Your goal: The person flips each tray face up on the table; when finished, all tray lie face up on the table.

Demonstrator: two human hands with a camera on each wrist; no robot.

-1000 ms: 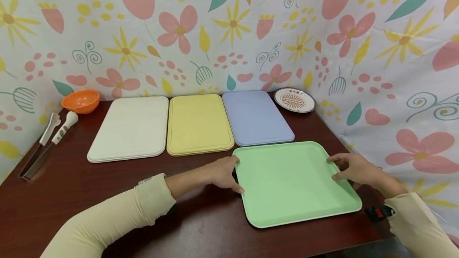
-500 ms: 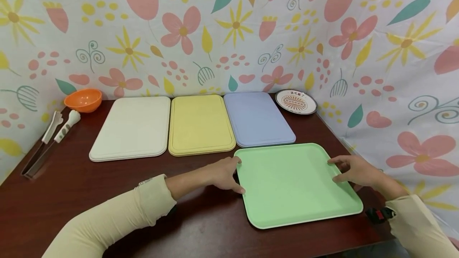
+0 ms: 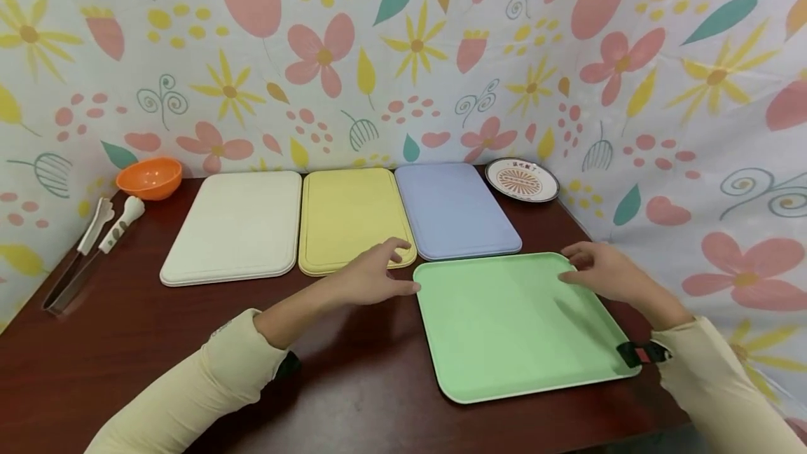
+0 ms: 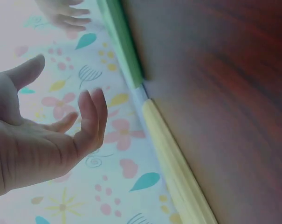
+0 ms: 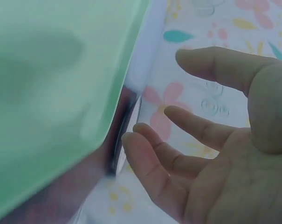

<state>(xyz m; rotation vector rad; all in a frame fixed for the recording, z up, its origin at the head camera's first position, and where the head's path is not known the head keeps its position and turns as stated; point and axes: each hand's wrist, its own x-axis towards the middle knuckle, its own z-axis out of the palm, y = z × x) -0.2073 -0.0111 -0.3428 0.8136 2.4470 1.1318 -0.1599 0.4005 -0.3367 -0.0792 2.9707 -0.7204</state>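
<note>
A light green rectangular tray (image 3: pixel 517 328) with a low raised rim lies at the right of the dark wooden table. My left hand (image 3: pixel 368 275) hovers by the tray's left far corner, overlapping the yellow board (image 3: pixel 356 219) in the head view. Its fingers are loosely bent with nothing between them, as the left wrist view shows for the same hand (image 4: pixel 52 135). Over the tray's right far corner is my right hand (image 3: pixel 602 272). In the right wrist view this hand (image 5: pixel 206 140) has thumb and fingers spread apart, off the tray's rim (image 5: pixel 117 98).
A white board (image 3: pixel 233 226) and a blue board (image 3: pixel 457 209) flank the yellow one along the back. Farther left are an orange bowl (image 3: pixel 149 179) and tongs (image 3: pixel 91 254). A patterned plate (image 3: pixel 522 179) leans at the back right, near the floral cloth wall (image 3: pixel 656 97).
Both hands have come off the tray's sides and moved away toward its far corners. The tray has stayed in place while the head view shifted slightly.
</note>
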